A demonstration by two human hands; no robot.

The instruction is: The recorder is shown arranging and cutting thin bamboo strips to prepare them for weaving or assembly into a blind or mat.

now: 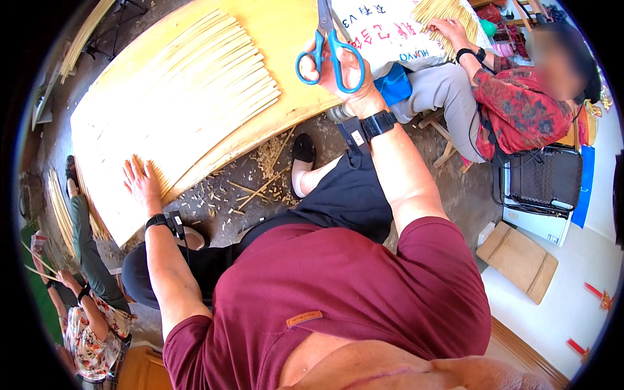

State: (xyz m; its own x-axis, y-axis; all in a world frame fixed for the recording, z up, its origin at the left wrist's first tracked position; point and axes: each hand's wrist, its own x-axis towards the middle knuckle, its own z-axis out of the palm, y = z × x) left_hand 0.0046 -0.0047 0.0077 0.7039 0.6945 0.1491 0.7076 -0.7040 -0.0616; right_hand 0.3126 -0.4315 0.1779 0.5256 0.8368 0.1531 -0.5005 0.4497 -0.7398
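Observation:
In my right hand (356, 83) is a pair of scissors (333, 55) with blue handles. It is held up over the table's right part, and its blades point away from me. My left hand (142, 184) lies flat with its fingers apart at the near edge of the yellow wooden table (312, 107), beside the ends of some sticks. A wide row of thin, pale wooden sticks (221, 71) lies side by side across the tabletop. Glare washes out the sticks toward the left.
Cut stick bits (270, 156) litter the floor under the table. A person in a red patterned top (523, 107) sits at the right by a white sack (390, 32) with more sticks. Another person in a floral top (94, 338) holds sticks at lower left.

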